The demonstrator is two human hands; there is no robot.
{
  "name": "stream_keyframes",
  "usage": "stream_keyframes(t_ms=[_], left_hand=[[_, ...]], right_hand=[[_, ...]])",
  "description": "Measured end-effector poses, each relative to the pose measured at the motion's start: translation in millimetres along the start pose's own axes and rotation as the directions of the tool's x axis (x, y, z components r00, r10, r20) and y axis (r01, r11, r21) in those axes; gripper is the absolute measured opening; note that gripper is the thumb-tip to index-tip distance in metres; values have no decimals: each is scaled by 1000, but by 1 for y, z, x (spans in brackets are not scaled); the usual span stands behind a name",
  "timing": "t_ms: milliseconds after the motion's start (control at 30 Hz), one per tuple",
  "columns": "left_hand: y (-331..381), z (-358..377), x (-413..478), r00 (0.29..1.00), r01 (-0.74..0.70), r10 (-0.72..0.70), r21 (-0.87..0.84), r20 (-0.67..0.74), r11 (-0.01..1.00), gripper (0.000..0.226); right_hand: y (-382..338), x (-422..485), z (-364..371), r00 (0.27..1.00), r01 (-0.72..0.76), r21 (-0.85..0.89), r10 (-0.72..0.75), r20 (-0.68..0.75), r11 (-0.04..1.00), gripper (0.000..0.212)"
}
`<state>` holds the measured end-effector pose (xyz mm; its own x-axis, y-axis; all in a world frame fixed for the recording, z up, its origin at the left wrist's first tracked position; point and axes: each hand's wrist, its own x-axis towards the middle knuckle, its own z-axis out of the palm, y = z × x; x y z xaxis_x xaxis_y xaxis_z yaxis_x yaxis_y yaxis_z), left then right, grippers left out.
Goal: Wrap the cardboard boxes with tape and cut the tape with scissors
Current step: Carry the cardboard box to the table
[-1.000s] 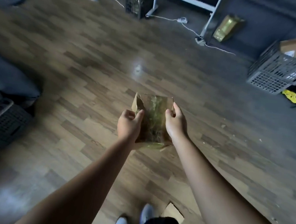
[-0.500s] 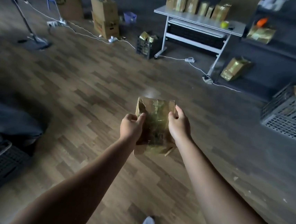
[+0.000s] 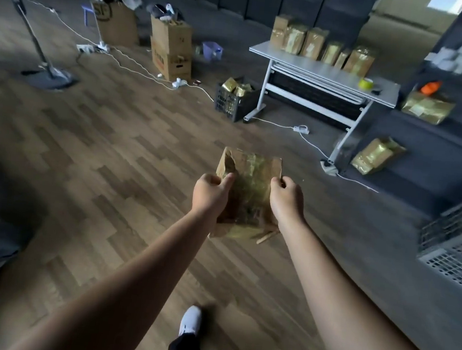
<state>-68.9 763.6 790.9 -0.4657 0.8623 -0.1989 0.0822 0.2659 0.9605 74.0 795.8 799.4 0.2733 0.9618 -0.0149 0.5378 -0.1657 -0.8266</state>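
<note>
Centrally, gripped between both hands above the brown wood-plank floor (image 3: 112, 163): a small brown cardboard box wrapped in glossy yellowish tape (image 3: 247, 187), ragged at its far left corner. Clasps the box's left edge with the left hand (image 3: 211, 194), thumb laid on the upper face and fingers curled underneath. Clamps the right edge with the right hand (image 3: 286, 198) in the same way, thumb bent over the top surface. Carries the box well apart from the long pale-grey worktop on white metal legs (image 3: 319, 69) across the room. Lined up along that worktop's back edge: a row of golden-brown tape-wrapped boxes (image 3: 321, 46). Near its right end, a yellow-green roll of tape (image 3: 365, 83). Just beside the worktop's left leg, on the floor, a black plastic crate (image 3: 231, 104) filled with more shiny wrapped boxes. Lying beneath the worktop, a white power strip (image 3: 302, 129) with its cable trailing off. Down at the bottom edge, one white shoe (image 3: 190, 320) planted on the planks.
</note>
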Motion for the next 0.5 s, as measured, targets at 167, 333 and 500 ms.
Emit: stream_keyframes(t_ms=[167,333,500], left_hand=[[46,52,110,998,-3,3,8,69,1000,30],[103,101,202,988,-84,78,45,134,995,40],[137,165,290,979,-105,94,51,183,993,39]], right_hand=[[-36,117,19,998,-36,-69,33,-45,997,35],[-63,222,25,993,-40,-68,32,-112,997,35],[-72,328,29,989,-52,-42,45,-142,998,25]])
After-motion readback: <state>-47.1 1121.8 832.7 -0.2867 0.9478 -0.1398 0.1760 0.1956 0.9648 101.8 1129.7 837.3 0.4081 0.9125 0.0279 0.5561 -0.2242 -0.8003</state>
